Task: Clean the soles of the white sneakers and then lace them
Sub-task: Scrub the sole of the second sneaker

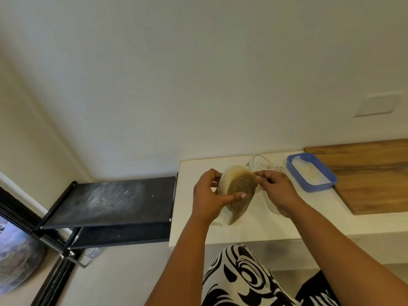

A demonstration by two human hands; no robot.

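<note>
Sneaker (237,191) held up over the white counter (254,226), sole turned toward the camera so the dirty tread can be reached. Left hand (209,197) clamps it from the left side, fingers curled behind, thumb laid across the tread to steady it. Right hand (276,188) sits at the sole's right edge, fingertips pinched together on something small (wipe or cloth, cannot tell), likely scrubbing. Second sneaker (265,168) lies just behind the right hand, laces loose. Blue tub (311,173) right of that hand, within reach, probably cleaning supply. Lacing not yet started.
</note>
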